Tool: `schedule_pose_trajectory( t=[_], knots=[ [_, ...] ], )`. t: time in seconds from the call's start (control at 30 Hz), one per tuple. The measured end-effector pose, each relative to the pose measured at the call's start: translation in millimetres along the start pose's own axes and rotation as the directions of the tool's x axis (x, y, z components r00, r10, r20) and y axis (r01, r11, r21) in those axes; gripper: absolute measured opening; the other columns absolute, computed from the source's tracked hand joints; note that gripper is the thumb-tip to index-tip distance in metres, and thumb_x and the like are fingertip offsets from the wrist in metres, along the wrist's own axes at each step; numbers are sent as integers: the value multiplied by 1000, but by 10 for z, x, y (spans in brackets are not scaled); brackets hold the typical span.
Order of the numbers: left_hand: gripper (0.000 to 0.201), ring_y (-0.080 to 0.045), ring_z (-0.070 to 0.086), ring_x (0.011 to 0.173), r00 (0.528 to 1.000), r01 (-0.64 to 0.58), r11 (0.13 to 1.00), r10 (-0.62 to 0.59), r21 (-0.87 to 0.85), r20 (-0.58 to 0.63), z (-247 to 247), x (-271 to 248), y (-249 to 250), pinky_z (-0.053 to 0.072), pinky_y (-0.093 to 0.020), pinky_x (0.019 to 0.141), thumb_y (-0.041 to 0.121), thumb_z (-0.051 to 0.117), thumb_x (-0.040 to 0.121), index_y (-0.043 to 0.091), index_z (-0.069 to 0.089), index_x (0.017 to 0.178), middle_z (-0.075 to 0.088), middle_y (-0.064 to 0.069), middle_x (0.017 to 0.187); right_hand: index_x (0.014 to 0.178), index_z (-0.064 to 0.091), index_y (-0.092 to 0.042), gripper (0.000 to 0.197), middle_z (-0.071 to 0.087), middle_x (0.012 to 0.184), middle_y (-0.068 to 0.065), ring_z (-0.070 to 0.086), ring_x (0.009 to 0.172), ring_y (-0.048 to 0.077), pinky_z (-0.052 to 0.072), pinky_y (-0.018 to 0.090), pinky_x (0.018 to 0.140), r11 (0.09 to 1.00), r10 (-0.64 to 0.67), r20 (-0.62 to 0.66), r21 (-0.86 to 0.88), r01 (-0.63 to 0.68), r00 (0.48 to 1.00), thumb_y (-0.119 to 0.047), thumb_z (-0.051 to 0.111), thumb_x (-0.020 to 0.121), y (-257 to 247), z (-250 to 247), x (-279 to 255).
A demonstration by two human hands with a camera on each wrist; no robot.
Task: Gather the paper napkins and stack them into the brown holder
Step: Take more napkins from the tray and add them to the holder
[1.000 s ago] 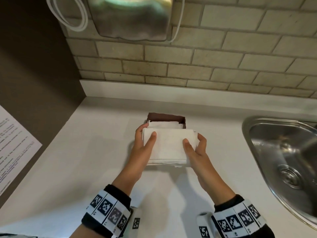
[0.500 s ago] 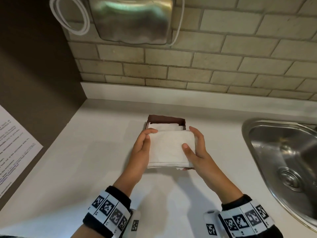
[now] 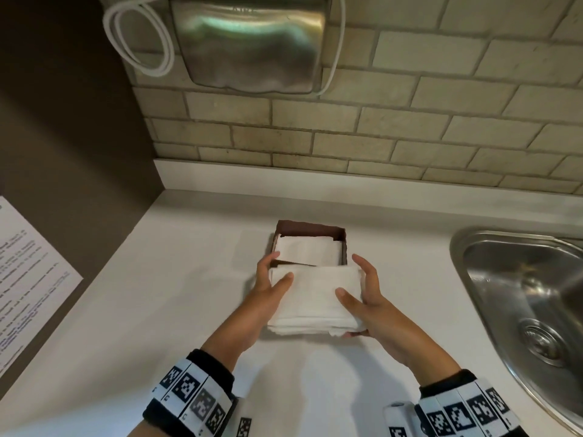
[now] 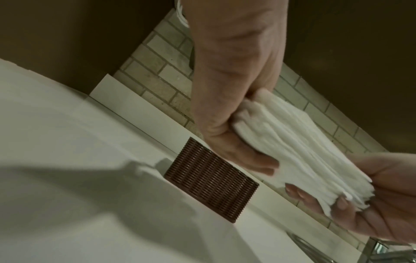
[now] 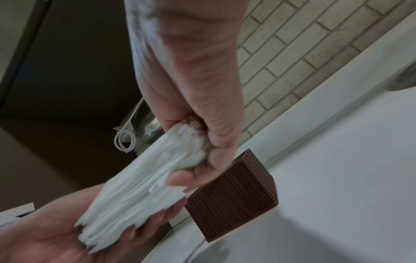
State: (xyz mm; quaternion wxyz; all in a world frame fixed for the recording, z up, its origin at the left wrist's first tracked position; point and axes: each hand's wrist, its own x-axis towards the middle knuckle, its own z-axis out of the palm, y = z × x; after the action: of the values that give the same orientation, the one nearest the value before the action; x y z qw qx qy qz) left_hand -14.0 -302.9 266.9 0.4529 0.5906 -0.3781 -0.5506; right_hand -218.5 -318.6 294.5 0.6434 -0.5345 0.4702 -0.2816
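Note:
A thick stack of white paper napkins (image 3: pixel 315 298) (image 4: pixel 299 147) (image 5: pixel 144 185) hangs in the air between both hands, just in front of the brown holder (image 3: pixel 310 230). My left hand (image 3: pixel 271 283) grips the stack's left edge, thumb on top and fingers underneath. My right hand (image 3: pixel 362 294) grips the right edge the same way. The ribbed brown holder (image 4: pixel 209 179) (image 5: pixel 236 194) stands on the white counter (image 3: pixel 157 310) and has white napkins (image 3: pixel 307 250) lying inside it. The stack hides the holder's near wall in the head view.
A steel sink (image 3: pixel 530 301) is set into the counter at the right. A tiled wall (image 3: pixel 378 137) rises behind the holder, with a metal dispenser (image 3: pixel 249 42) and a looped white cable (image 3: pixel 142 42) on it. A dark side wall at the left carries a printed sheet (image 3: pixel 28 272).
Both hands have drawn the napkin stack toward me and a little up, uncovering more of the holder's inside. The right fingers shifted along the stack's right side.

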Motion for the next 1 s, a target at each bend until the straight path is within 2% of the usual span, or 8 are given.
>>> schedule_pose_trajectory(
  t=[0.13, 0.2, 0.3, 0.43, 0.53, 0.67, 0.87, 1.0],
  knots=[
    [41, -21, 59, 108, 993, 120, 992, -119, -30, 27, -90, 54, -30, 55, -39, 88, 22, 54, 99, 41, 30, 127, 49, 11, 111, 136, 20, -49, 55, 49, 127, -5, 63, 101, 22, 60, 35, 70, 999, 48, 5, -7, -48, 999, -21, 49, 100, 16, -18, 59],
    [38, -19, 60, 89, 995, 83, 996, -82, -17, 50, -142, 115, 63, 53, -33, 67, 16, 55, 98, 35, 33, 123, 54, 1, 105, 133, 28, -43, 45, 52, 120, 0, 63, 94, 19, 60, 35, 72, 998, 31, 21, -52, -30, 999, -17, 46, 101, -62, -32, 110],
    [23, -11, 59, 68, 998, -14, 999, 11, 51, 57, -206, 296, 254, 45, -27, 58, 14, 54, 98, 26, 46, 117, 55, -1, 102, 130, 37, -31, 34, 51, 100, -8, 64, 78, 6, 59, 41, 83, 993, -30, 26, -111, 33, 999, -13, 45, 102, -278, -66, 220],
    [26, -24, 61, 96, 996, -88, 989, 86, 122, 19, -197, 576, 433, 51, -40, 82, 21, 54, 96, 43, 67, 92, 63, -4, 121, 130, 40, -29, 35, 51, 104, -8, 60, 87, 11, 55, 45, 89, 977, -86, -66, -202, 71, 994, -10, 46, 101, -535, -95, 510],
    [28, -23, 62, 109, 997, -80, 990, 78, 113, 17, -180, 748, 483, 51, -41, 96, 17, 53, 98, 43, 63, 99, 59, -5, 134, 124, 44, -39, 35, 51, 128, 1, 56, 111, 25, 52, 46, 96, 938, -111, -141, -341, 57, 984, -15, 49, 99, -555, -110, 798],
    [34, -26, 44, 139, 997, -76, 974, 71, 216, 31, -179, 965, 470, 37, -47, 114, 11, 52, 96, 39, 59, 115, 46, -8, 149, 127, 44, -35, 35, 55, 101, 2, 51, 76, 9, 44, 26, 66, 891, -99, -234, -454, -19, 967, -16, 50, 98, -478, -143, 1090],
    [46, -17, 51, 123, 999, -51, 919, 52, 390, 8, -175, 1065, 431, 41, -24, 99, 7, 46, 98, 20, 48, 142, 47, -5, 148, 128, 45, -30, 36, 48, 73, -2, 56, 72, 19, 45, 26, 60, 790, -81, -263, -605, -99, 961, -18, 53, 95, -372, -135, 1275],
    [50, -22, 45, 132, 999, -33, 858, 27, 513, 19, -122, 1070, 428, 34, -20, 93, 12, 41, 100, 19, 39, 149, 41, -6, 152, 122, 46, -41, 34, 59, 76, -3, 60, 98, 34, 51, 45, 90, 651, -76, -270, -742, -157, 960, -29, 55, 91, -323, -123, 1316]
  ],
)
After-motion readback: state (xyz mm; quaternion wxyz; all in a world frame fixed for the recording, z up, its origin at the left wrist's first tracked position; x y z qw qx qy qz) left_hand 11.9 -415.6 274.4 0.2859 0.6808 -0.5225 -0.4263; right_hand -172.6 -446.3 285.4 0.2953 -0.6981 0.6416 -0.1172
